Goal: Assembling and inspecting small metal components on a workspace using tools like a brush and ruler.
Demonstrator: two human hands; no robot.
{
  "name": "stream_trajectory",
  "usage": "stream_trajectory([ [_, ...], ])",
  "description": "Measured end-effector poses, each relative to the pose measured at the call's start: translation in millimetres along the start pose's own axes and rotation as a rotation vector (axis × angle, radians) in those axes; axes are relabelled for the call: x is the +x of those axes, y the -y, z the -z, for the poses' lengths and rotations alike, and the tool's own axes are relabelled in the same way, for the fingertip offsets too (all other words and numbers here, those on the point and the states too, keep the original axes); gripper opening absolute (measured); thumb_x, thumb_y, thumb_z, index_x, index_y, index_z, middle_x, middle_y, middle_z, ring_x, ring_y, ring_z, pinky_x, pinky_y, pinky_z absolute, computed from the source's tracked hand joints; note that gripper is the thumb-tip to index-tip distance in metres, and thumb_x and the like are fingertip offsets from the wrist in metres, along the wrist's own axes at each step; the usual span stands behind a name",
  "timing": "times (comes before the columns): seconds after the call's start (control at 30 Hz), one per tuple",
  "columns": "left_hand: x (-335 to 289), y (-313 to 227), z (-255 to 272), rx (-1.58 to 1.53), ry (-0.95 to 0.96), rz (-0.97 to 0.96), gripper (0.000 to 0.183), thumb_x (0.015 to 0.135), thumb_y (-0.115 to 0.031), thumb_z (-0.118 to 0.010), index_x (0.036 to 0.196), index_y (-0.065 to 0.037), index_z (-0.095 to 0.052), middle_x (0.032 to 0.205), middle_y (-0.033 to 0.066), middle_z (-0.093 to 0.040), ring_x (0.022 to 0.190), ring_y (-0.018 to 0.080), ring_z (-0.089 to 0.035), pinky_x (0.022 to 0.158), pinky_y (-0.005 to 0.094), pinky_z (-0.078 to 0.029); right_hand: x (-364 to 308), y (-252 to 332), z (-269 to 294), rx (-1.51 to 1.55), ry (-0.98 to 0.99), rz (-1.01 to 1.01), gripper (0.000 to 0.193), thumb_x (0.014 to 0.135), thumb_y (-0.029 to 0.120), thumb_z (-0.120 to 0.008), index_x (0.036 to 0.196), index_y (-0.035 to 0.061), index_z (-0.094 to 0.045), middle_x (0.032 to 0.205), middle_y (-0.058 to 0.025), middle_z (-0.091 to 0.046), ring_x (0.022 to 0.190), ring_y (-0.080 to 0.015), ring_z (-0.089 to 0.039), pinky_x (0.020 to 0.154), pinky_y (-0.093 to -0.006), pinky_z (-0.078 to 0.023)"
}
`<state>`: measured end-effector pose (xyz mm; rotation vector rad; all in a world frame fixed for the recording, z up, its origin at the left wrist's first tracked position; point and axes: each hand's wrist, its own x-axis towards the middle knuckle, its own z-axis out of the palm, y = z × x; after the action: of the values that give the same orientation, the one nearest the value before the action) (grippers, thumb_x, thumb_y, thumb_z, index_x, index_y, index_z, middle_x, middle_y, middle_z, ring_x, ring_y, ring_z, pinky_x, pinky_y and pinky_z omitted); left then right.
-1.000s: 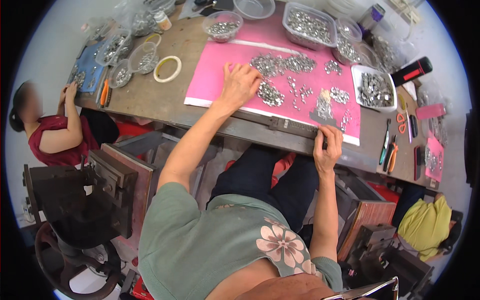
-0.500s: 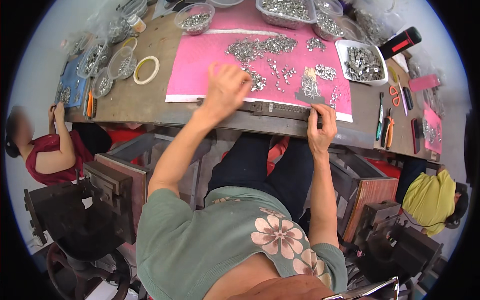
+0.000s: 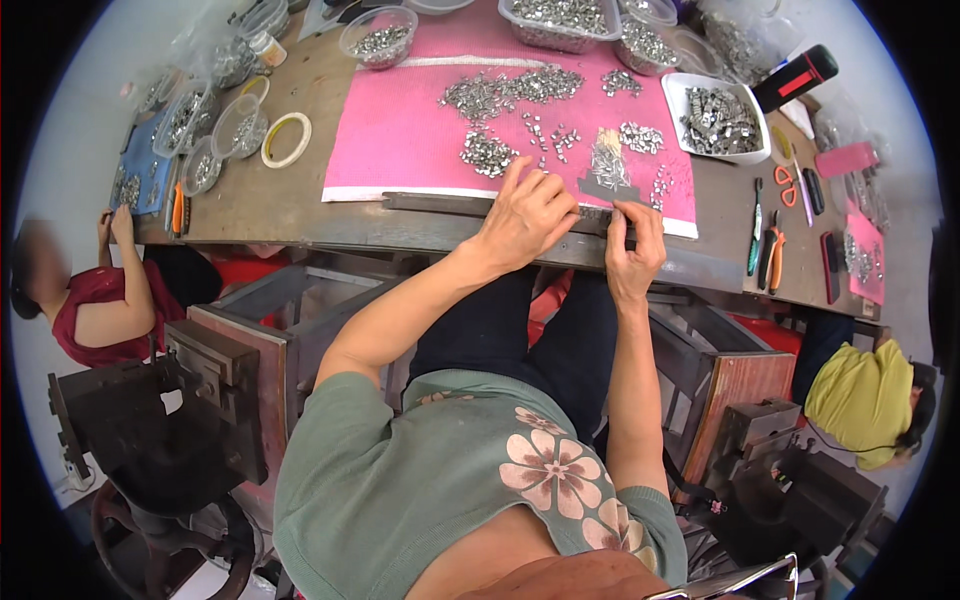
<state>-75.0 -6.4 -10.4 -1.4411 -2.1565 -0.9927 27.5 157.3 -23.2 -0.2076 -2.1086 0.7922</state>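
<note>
A long dark metal bar (image 3: 437, 203) lies along the front edge of the bench, over the pink mat's white border. My left hand (image 3: 528, 217) is above the bar's middle, fingers bent and drawn together, the index finger raised; whatever it pinches is hidden. My right hand (image 3: 636, 250) is at the bar's right part, thumb and fingertips closed; a held piece is too small to make out. Just beyond it, a grey plate (image 3: 609, 190) carries thin silvery pieces (image 3: 609, 165). Heaps of small metal parts (image 3: 488, 153) lie on the pink mat (image 3: 385, 130).
A white tub (image 3: 672, 95) of metal parts stands right of the mat, clear tubs (image 3: 378, 38) behind. Orange-handled pliers (image 3: 776, 260), a toothbrush (image 3: 754, 235) and scissors (image 3: 786, 187) lie right; a tape roll (image 3: 287, 140) lies left. People sit at both sides.
My left hand has moved right and down from above the mat to the bar, near my right hand. My right hand stays at the bar's right part. The view has shifted slightly.
</note>
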Motion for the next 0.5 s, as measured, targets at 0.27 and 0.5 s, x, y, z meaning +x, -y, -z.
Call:
stream_trajectory([
  [0.27,-3,2,-1,-0.163,-0.022,0.084,0.011,0.084,-0.013,-0.074,0.092,-0.007,-0.068,0.09,0.0059,-0.06,0.09,0.0255,-0.06,0.105,0.049,-0.038,2,-1,0,-0.017,0.016,0.022,0.014,0.085,-0.003,-0.069,0.097,0.0042,-0.07,0.092,-0.0091,-0.068,0.085,-0.0259,-0.064,0.08,-0.0357,-0.046],
  [0.5,-5,-8,-7,-0.022,-0.02,0.105,0.018,0.084,-0.014,-0.074,0.097,-0.008,-0.065,0.091,0.0066,-0.062,0.091,0.027,-0.06,0.108,0.0501,-0.036,2,0,-1,-0.014,0.024,0.021,0.014,0.084,-0.003,-0.07,0.096,0.0043,-0.07,0.092,-0.0083,-0.068,0.086,-0.0259,-0.063,0.08,-0.0358,-0.046],
])
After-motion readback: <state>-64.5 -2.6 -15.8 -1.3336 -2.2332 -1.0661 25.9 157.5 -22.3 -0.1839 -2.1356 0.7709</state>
